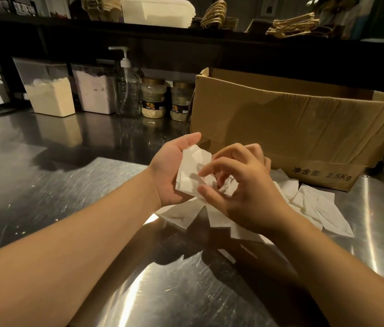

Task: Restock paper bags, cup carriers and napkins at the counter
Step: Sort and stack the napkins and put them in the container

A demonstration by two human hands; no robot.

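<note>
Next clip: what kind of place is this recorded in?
Probably the back counter of a café or drinks shop: a steel worktop with tubs of powder, a pump bottle and labelled jars, plus cup carriers stacked on the shelf above.

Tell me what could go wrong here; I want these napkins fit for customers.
1. The right hand seems to pinch the napkins that the left hand holds; they could crumple more or tear.
2. The loose napkins lie spread on the counter, which shows crumbs; they may pick up dirt.
3. Those near the box could be creased if it shifts.
</note>
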